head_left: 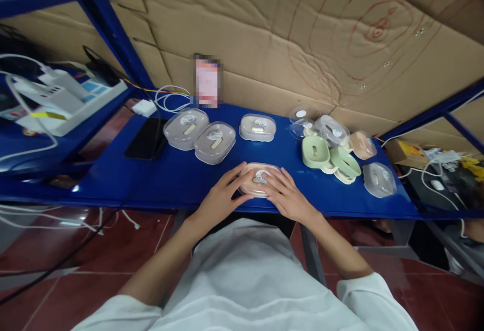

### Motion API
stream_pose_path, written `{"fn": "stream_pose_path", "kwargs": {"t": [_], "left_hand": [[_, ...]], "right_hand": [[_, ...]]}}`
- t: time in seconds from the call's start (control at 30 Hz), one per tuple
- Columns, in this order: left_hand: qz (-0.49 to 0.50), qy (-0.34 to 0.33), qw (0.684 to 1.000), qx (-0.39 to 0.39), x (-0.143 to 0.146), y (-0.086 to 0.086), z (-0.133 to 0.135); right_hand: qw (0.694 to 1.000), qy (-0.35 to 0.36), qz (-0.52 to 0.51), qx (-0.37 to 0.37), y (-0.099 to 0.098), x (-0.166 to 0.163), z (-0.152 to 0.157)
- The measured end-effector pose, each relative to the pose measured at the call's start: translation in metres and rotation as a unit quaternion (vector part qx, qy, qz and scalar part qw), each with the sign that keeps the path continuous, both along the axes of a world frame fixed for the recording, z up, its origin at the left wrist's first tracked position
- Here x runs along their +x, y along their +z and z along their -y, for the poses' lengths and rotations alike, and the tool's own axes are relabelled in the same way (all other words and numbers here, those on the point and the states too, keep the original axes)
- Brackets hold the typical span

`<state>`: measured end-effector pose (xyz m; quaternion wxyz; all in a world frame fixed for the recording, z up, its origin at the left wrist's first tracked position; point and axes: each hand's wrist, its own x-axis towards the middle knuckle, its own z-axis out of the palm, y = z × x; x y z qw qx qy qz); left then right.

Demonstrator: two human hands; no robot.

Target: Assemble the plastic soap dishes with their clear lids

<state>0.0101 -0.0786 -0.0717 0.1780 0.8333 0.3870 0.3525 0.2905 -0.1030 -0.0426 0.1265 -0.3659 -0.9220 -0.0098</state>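
Observation:
A pink oval box with a clear lid lies on the blue shelf near its front edge. My left hand rests on its left side, fingers stretched over the lid. My right hand lies on its right side, fingers flat on the lid. Neither hand lifts the box. Three closed oval boxes stand further back: two on the left and one in the middle.
Right of the hands lie green trays, a loose clear lid, a pink tray and more lids. A black phone, white cables and a power strip are at the left. Cardboard backs the shelf.

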Motion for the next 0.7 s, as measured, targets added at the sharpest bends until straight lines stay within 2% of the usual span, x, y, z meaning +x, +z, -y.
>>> {"fn": "stream_pose_path", "kwargs": {"t": [0.3, 0.53, 0.7], "left_hand": [[-0.003, 0.027, 1.000, 0.005, 0.000, 0.000, -0.003], [-0.005, 0.035, 0.999, -0.026, -0.005, 0.000, -0.008], [-0.004, 0.048, 0.998, -0.031, -0.010, -0.003, -0.010]], "right_hand": [[1.000, -0.004, -0.017, -0.009, 0.003, -0.004, -0.015], [1.000, -0.019, -0.016, -0.015, 0.014, -0.013, -0.023], [1.000, -0.011, -0.015, -0.014, 0.006, -0.017, -0.026]]}}
